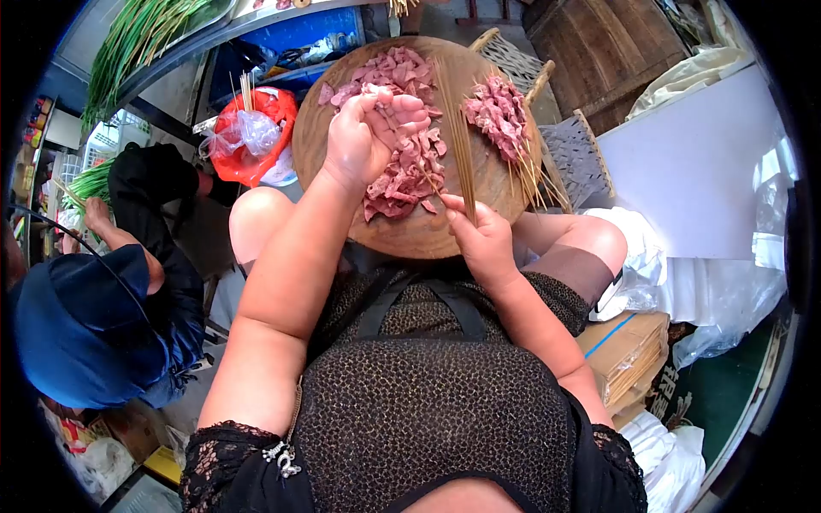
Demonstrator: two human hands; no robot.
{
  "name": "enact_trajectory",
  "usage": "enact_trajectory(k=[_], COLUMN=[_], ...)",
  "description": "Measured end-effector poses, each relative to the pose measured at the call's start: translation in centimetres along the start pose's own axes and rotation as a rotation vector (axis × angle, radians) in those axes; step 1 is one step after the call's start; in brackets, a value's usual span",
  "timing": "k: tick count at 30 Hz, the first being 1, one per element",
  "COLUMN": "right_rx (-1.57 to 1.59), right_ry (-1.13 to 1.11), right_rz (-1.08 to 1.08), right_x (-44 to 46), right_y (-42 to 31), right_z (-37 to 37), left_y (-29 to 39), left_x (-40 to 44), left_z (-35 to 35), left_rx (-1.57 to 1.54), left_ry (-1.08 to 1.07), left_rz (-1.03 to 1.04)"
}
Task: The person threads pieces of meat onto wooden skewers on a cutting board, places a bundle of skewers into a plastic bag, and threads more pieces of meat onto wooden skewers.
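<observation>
A round wooden board (342,184) bears cut pieces of raw meat (400,190). Over the meat pile, my left hand (373,128) is turned palm up with its fingers curled; a pale piece of meat shows at its fingertips. My right hand (481,239) pinches a thin skewer at the board's near edge, its tip pointing up and left into the meat. Long bare skewers (455,128) lie in a bundle just beyond my right hand. Right of them rests a heap of skewered meat (498,120), the sticks fanning toward the board's right edge.
Left of the board stands a red bag-lined container (252,154) with skewers and a clear bag. A co-worker in dark blue (85,316) sits at the left, holding green stalks. Woven seats (577,158), a white panel (684,162) and stacked cardboard (629,350) are on the right.
</observation>
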State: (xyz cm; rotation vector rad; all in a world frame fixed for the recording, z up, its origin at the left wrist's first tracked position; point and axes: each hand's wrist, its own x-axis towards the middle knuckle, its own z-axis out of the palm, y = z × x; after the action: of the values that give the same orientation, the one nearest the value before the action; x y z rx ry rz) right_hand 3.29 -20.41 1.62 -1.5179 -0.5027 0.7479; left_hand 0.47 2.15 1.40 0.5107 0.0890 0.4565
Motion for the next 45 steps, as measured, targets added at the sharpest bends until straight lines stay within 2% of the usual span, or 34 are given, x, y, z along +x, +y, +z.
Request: enact_trajectory(k=[7,9,14,15,20,25,30,32,36,38,39,42,45], right_rx=[0.105,0.305,0.357,0.393,0.430,0.426,0.351,0.334,0.289,0.288,0.288,0.331,0.259], right_ry=[-0.025,-0.065,-0.061,-0.075,-0.084,-0.078,-0.016,-0.009,0.017,0.020,0.025,0.013,0.047], right_rz=[0.149,0.269,0.420,0.448,0.443,0.389,0.278,0.261,0.224,0.213,0.203,0.199,0.210], right_x=[0.1,0.1,0.1,0.2,0.4,1.1,2.0,2.4,3.4,4.0,4.2,4.0,3.8], right_y=[-0.3,-0.4,-1.1,-1.1,-1.3,-1.5,-0.6,-0.7,-0.8,-0.5,-0.3,-0.8,-1.4], right_z=[0.0,0.0,0.0,0.0,0.0,0.3,1.1,1.6,2.3,2.4,2.4,2.0,0.1], left_y=[0.1,0.2,0.4,0.2,-0.4,-1.2,-1.3,-1.3,-1.7,-2.0,-2.1,-2.1,-0.6], left_x=[-0.2,-0.2,-0.5,-0.4,-0.3,-0.6,-0.9,-0.7,-0.6,-0.4,-0.5,-0.8,-1.5], left_z=[0.7,0.7,1.1,0.9,0.7,1.0,1.5,1.4,0.9,0.6,0.7,1.0,1.3], left_rx=[-0.035,-0.024,0.011,-0.016,-0.022,-0.102,-0.106,-0.196,-0.215,-0.207,-0.209,-0.026,0.527], left_ry=[-0.014,0.007,0.037,-0.009,-0.068,-0.069,0.018,-0.058,-0.066,-0.186,-0.178,-0.054,0.126], left_rz=[-0.049,-0.065,-0.135,-0.119,-0.085,-0.166,-0.123,-0.143,-0.163,-0.177,-0.181,-0.171,-0.249])
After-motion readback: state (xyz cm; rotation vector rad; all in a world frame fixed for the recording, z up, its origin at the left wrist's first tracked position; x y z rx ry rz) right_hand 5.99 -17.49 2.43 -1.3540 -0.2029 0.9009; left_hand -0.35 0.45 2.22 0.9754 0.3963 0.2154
